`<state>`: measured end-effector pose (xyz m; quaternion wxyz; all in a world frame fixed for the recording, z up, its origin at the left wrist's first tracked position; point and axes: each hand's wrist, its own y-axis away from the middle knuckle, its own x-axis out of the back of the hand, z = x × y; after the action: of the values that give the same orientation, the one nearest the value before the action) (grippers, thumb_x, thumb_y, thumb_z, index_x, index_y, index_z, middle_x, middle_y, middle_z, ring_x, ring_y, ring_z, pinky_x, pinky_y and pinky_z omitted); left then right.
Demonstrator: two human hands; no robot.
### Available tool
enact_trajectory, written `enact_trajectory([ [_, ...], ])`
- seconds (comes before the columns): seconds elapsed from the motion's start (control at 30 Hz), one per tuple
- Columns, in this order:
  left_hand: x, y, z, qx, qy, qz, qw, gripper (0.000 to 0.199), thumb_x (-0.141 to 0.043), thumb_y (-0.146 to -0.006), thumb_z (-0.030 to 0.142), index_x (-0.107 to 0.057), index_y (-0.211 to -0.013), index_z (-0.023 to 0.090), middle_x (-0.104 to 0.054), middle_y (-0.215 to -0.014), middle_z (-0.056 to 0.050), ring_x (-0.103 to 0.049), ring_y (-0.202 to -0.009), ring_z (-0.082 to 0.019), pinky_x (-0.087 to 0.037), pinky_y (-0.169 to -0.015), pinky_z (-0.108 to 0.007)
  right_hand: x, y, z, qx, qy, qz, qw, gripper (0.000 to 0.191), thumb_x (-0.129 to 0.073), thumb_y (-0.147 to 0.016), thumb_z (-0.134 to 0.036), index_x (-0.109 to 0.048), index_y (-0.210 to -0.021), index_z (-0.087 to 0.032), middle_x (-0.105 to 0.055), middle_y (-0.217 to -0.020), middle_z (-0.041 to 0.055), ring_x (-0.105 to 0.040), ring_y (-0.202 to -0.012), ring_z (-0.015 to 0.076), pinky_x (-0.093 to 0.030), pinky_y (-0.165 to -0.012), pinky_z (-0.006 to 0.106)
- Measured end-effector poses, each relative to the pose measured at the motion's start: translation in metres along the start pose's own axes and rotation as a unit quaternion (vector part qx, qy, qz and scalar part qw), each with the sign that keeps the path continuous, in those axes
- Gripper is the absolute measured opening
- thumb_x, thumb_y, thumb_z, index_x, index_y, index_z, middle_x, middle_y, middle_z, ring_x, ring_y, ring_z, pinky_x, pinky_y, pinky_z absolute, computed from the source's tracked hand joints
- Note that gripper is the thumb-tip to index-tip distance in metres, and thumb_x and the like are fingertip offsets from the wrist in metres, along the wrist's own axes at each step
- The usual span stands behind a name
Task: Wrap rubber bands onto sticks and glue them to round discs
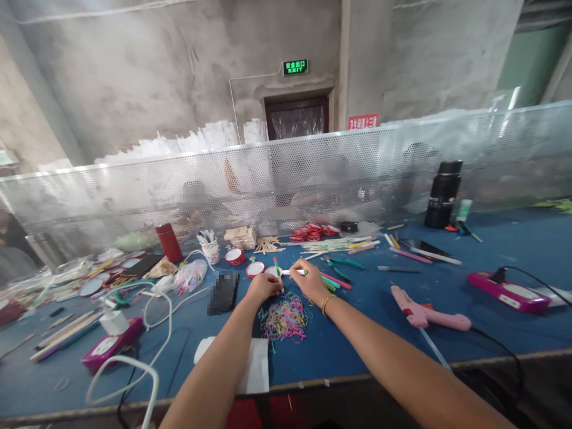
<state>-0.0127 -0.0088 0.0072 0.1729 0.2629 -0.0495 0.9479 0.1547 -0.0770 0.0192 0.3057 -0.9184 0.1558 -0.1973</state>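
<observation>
My left hand pinches a narrow stick with red and green colouring at its upper end, held upright. In my right hand is a white marker with a green end; its tip is at or beside the stick. Just below both hands lies a loose pile of multicoloured elastic bands on the blue table. Red and green markers lie to the right of my right hand. Small round red-rimmed tins stand behind my left hand.
A pink glue gun and purple power strip lie right. Left are a phone, white cable and red bottle. Pliers, wooden sticks and a black flask stand or lie behind, before a perforated metal screen.
</observation>
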Motion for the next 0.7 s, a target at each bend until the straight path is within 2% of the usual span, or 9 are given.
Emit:
enact_trajectory([
  [0.43,0.0002,-0.0007,-0.0004,0.011,-0.037,0.003,0.999,0.018,-0.071,-0.065,0.031,-0.067,-0.067,0.014,-0.059,-0.052,0.000,-0.051,-0.047,-0.008,-0.040,-0.049,-0.019,-0.0009,0.0010,-0.0014,0.000,-0.010,-0.015,1.000,0.016,-0.047,-0.076,-0.027,-0.054,-0.063,-0.020,-0.061,-0.065,-0.0013,-0.055,-0.066,0.0147,-0.039,-0.066,0.025],
  [0.7,0.0006,0.0043,0.0018,0.010,-0.025,0.011,1.000,0.013,-0.070,-0.066,0.027,-0.068,-0.066,0.014,-0.060,-0.052,0.000,-0.053,-0.048,-0.009,-0.040,-0.048,-0.018,-0.0010,0.0019,-0.0043,-0.010,-0.015,-0.024,1.000,0.017,-0.048,-0.077,-0.028,-0.054,-0.064,-0.020,-0.062,-0.065,-0.0010,-0.056,-0.065,0.0154,-0.040,-0.066,0.025],
])
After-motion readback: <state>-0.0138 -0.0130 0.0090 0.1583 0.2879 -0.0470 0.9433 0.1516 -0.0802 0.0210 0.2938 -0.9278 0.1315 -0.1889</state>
